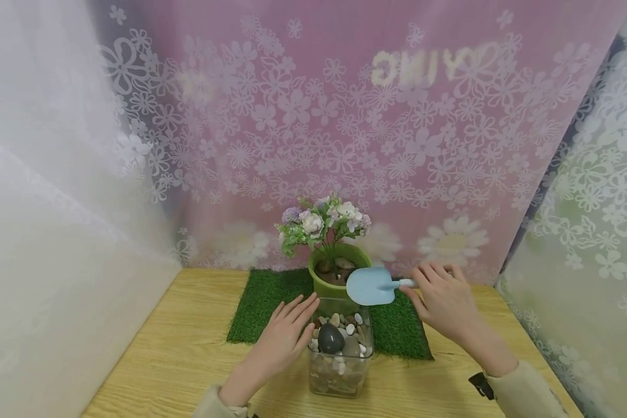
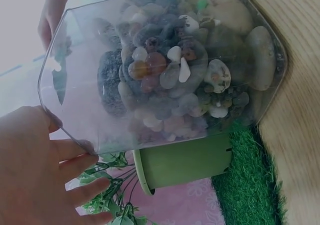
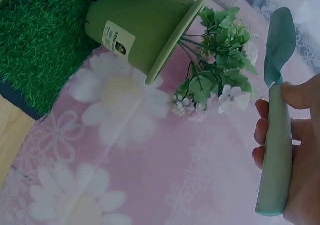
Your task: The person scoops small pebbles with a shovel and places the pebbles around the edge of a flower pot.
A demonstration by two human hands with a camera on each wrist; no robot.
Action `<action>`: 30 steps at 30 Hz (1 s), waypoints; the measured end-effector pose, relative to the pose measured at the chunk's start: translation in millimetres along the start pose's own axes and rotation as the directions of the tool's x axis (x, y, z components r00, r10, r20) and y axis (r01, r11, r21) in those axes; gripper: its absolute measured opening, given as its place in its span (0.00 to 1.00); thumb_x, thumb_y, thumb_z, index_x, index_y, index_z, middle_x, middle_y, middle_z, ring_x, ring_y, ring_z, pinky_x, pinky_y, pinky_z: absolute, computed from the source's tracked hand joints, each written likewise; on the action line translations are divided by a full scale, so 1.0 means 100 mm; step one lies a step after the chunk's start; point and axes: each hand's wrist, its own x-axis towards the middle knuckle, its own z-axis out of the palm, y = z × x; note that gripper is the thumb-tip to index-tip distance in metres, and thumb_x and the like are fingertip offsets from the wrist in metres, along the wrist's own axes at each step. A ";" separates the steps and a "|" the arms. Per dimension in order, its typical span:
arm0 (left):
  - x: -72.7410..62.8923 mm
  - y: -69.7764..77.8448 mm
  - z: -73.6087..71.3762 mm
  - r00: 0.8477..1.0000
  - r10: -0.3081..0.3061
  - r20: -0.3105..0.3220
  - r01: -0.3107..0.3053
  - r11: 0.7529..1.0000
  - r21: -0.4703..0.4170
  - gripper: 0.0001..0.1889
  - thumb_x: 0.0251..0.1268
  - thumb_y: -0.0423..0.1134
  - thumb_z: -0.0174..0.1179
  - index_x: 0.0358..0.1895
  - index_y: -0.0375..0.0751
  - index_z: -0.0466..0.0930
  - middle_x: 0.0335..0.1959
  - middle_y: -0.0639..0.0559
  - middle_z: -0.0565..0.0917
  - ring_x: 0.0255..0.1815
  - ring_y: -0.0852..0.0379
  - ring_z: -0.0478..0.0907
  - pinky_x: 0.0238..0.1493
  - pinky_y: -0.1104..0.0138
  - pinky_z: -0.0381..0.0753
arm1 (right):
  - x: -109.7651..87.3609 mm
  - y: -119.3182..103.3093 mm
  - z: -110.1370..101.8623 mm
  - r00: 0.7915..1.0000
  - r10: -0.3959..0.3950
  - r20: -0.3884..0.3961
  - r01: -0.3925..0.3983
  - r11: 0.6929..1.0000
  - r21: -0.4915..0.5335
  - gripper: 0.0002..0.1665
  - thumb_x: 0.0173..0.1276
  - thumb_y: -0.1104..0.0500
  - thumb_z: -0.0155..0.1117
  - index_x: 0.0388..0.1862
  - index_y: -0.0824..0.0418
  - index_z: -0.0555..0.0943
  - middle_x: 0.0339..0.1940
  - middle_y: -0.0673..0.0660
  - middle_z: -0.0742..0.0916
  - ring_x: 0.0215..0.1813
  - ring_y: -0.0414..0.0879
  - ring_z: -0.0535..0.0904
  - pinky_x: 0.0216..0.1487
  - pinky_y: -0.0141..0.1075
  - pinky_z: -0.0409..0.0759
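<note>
My right hand [image 1: 444, 299] grips the pale handle of a small light-blue trowel [image 1: 371, 286], its blade raised near the front of the flower pot. In the right wrist view the fingers wrap round the trowel handle [image 3: 276, 150]. My left hand [image 1: 284, 334] has its fingers extended and touches the upper rim of a clear square container [image 2: 165, 75]. That container holds many pebbles and a large dark stone [image 1: 331, 338] on top. Behind it stands a green pot [image 1: 321, 284] with white and purple flowers [image 1: 326, 223]. Whether the trowel carries anything I cannot tell.
A green artificial-grass mat [image 1: 397, 334] lies under the pot on the wooden table [image 1: 172, 348]. A pink floral curtain [image 1: 313, 128] hangs behind, with pale sheets at the left and right sides.
</note>
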 end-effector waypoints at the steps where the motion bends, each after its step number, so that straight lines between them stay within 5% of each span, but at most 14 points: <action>1: 0.00 0.00 0.00 1.000 -0.002 -0.002 0.002 1.000 -0.004 0.27 0.82 0.45 0.48 0.78 0.44 0.63 0.79 0.50 0.64 0.78 0.43 0.60 0.74 0.39 0.59 | 0.01 -0.01 0.00 1.000 -0.010 0.002 0.010 1.000 0.006 0.35 0.83 0.36 0.34 0.37 0.60 0.79 0.33 0.57 0.81 0.35 0.55 0.77 0.42 0.53 0.69; 17: -0.03 0.00 0.09 0.999 -0.008 -0.043 0.008 1.000 -0.001 0.26 0.82 0.43 0.47 0.79 0.48 0.62 0.79 0.52 0.63 0.77 0.44 0.63 0.74 0.41 0.61 | 0.10 -0.14 -0.01 0.996 -0.080 -0.048 0.082 0.996 0.037 0.28 0.79 0.36 0.44 0.39 0.52 0.83 0.31 0.53 0.85 0.34 0.52 0.76 0.36 0.50 0.70; 25: -0.04 0.02 0.07 0.999 -0.026 -0.021 0.026 0.999 -0.036 0.26 0.84 0.43 0.44 0.80 0.48 0.61 0.80 0.52 0.61 0.78 0.44 0.62 0.75 0.41 0.59 | 0.11 -0.16 -0.07 0.981 -0.194 -0.022 0.195 0.979 0.065 0.34 0.84 0.42 0.32 0.39 0.60 0.81 0.33 0.52 0.83 0.34 0.50 0.76 0.31 0.43 0.65; 30: -0.05 0.03 0.07 0.999 -0.014 -0.040 0.012 0.999 -0.039 0.26 0.83 0.43 0.45 0.79 0.46 0.62 0.80 0.51 0.62 0.77 0.43 0.63 0.74 0.40 0.61 | 0.12 -0.15 -0.09 0.968 -0.247 -0.052 0.250 0.966 0.062 0.32 0.84 0.42 0.33 0.40 0.58 0.83 0.32 0.52 0.82 0.32 0.48 0.75 0.29 0.40 0.65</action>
